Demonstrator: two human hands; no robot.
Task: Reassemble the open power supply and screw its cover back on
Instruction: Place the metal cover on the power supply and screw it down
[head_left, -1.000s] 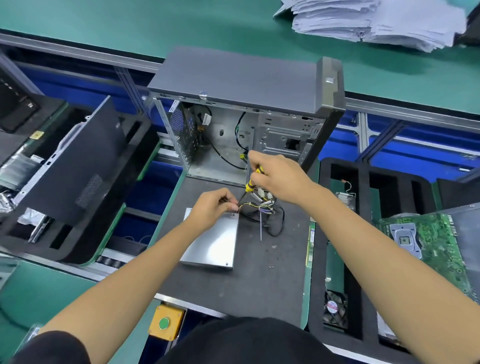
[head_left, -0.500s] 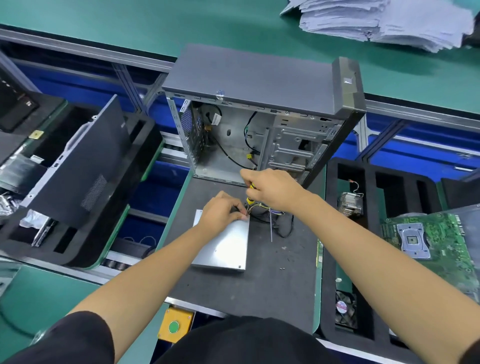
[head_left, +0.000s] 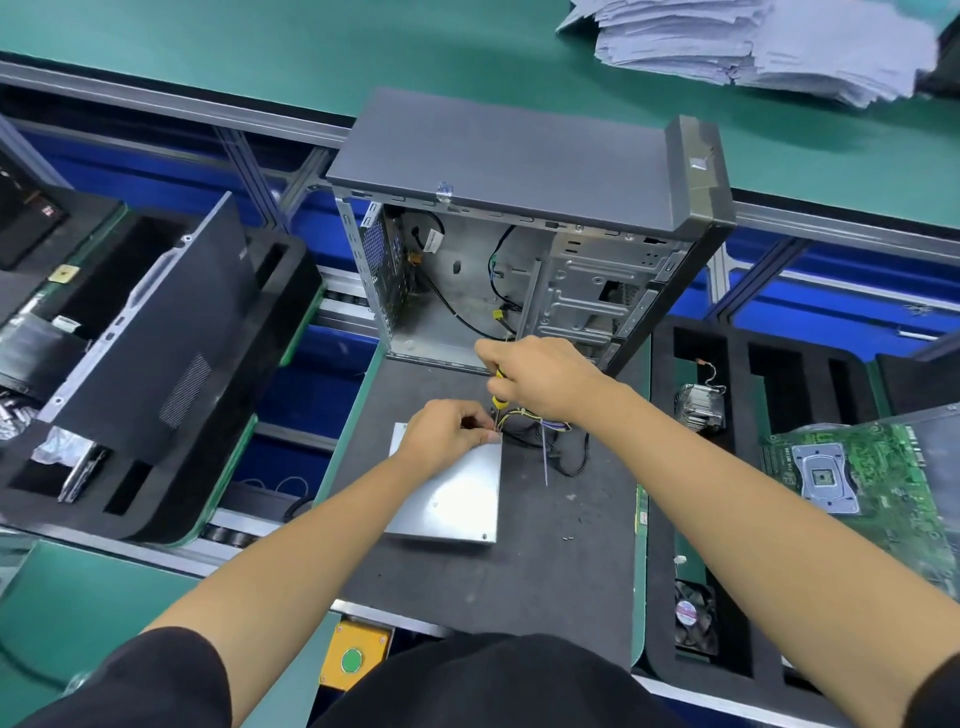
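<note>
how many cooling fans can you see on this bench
1: a small black cooling fan with a red hub label, lying in the foam tray slot right of the work mat. Others may be hidden in the tray slots.

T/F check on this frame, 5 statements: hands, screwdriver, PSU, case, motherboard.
1. The right hand grips a yellow-handled screwdriver. True.
2. The power supply sits inside the computer case. False: it lies on the dark mat in front of the case.
3. The left hand is at the power supply's far corner. True.
4. The case's near side is closed. False: it is open, the interior shows.
5. The motherboard lies left of the mat. False: right.
</note>
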